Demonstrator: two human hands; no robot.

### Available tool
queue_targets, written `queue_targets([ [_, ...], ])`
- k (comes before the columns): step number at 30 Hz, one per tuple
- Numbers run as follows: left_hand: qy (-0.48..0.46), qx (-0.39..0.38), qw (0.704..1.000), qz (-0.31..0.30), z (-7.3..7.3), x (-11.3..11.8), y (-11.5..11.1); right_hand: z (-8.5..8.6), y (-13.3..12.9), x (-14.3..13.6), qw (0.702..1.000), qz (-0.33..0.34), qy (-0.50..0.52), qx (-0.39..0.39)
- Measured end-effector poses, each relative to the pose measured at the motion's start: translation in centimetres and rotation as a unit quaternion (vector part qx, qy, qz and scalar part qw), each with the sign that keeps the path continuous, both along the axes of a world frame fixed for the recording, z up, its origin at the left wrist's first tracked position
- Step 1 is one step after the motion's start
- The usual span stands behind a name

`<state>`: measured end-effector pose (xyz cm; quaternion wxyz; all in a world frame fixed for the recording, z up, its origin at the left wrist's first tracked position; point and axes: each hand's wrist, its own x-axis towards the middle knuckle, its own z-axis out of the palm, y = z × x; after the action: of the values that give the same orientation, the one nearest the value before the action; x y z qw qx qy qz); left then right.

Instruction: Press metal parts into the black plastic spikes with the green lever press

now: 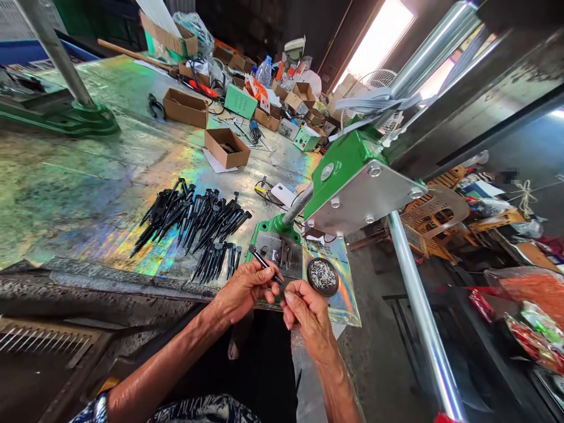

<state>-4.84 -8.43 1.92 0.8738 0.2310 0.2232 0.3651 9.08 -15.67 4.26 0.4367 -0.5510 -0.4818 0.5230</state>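
Both hands at the near edge of the bench (101, 176), working together in front of the green press (341, 182). Left hand (245, 286): fingers pinching a slim black rod (264, 264) between thumb and forefinger. The rod is tilted, its flat head to the far left, its narrow tip to the near right, above the near edge of the metal base plate (291, 251). Right hand (312, 312): thumb and forefinger pressed together at the rod's tip (whether a small piece sits between them cannot be told; the fingers hide it).

Just right of the base plate, near the right hand: a round dark dish (336, 288) filled with small shiny metal pieces (322, 274). Left of the plate, a small cluster of black rods (214, 262) lies close to the near edge; beyond it, a larger loose pile (189, 214) of similar rods, heads mostly toward the far side.

Farther back, an open cardboard box (227, 150) on white paper (217, 163), with dark contents too small to identify. A second cardboard box (185, 108) stands to its far left, pliers (155, 106) just beside it
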Motion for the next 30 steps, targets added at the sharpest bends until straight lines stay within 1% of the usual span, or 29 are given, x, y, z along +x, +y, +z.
queue_targets([
  [3,-0.016,-0.003,1.0,-0.011,0.1,-0.1,-0.1,0.3,0.0,-0.1,0.998,-0.002,0.057,-0.012],
  [7,-0.031,-0.005,0.999,-0.021,0.2,-0.2,-0.2,0.6,-0.1,0.0,0.996,0.005,0.09,-0.02],
  [13,-0.033,-0.012,0.999,-0.035,0.0,-0.3,-0.3,0.7,0.0,0.2,0.998,0.02,0.061,-0.016],
  [18,-0.041,-0.019,0.998,-0.036,-0.6,-0.3,-0.3,0.6,0.0,0.4,0.998,0.025,0.032,-0.039],
  [22,-0.046,-0.02,0.998,-0.04,-1.0,-0.4,-0.3,0.4,0.0,0.4,0.998,0.032,0.034,-0.03],
  [27,-0.052,-0.024,0.998,-0.039,-1.3,-0.5,-0.4,0.3,0.0,0.4,0.997,0.036,0.046,-0.049],
  [30,-0.048,-0.023,0.998,-0.035,-1.5,-0.6,-0.4,0.3,0.1,0.3,0.997,0.039,0.034,-0.056],
])
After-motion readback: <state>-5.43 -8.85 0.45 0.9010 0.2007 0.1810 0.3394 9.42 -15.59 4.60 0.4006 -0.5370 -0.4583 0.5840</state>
